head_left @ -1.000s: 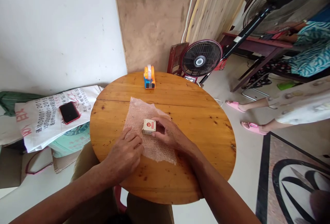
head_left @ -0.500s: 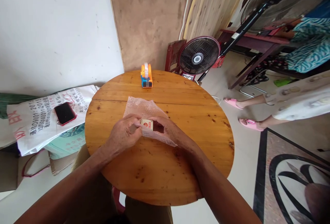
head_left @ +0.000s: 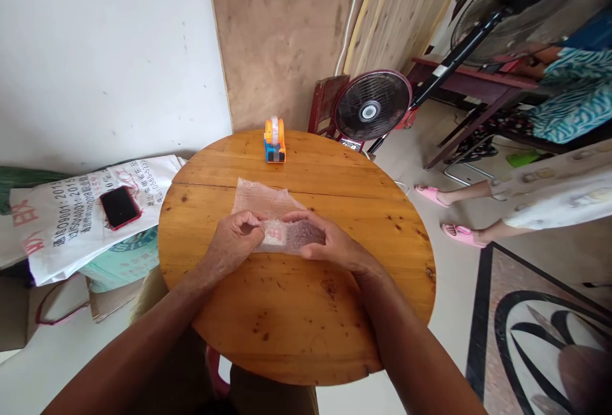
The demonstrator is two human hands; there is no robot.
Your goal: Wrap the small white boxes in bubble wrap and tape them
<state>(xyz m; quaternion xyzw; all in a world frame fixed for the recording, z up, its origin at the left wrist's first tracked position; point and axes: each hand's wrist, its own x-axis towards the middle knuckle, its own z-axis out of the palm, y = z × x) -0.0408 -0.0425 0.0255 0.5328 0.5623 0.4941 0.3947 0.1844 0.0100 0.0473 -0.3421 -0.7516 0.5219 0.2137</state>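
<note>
The fingers of the left hand (head_left: pixel 234 241) are closed at the left end of the small box (head_left: pixel 275 234), gripping the bubble wrap (head_left: pixel 258 197). The fingers of the right hand (head_left: pixel 342 246) are curved and parted, thumb clear of forefinger, bracketing the wrap to the right of the box. The box rests under a fold of wrap near the middle of the counter (head_left: pixel 287 313); a reddish marking shows through, though the film seems too cloudy for reading it. The counter is round, of glossy, knotty, orange-brown wood with one seam across it. An orange and blue tape dispenser (head_left: pixel 275 144) stands at its far edge. Beyond: a white wall (head_left: pixel 105 51), a flat brown board (head_left: pixel 282 39) and a round, black-grilled fan (head_left: pixel 373 106). Left: a dark phone (head_left: pixel 119 206) on a creased, printed white bag (head_left: pixel 52 236). Right: pale flooring with a dark-bordered, curved stone inlay (head_left: pixel 530 338)
</note>
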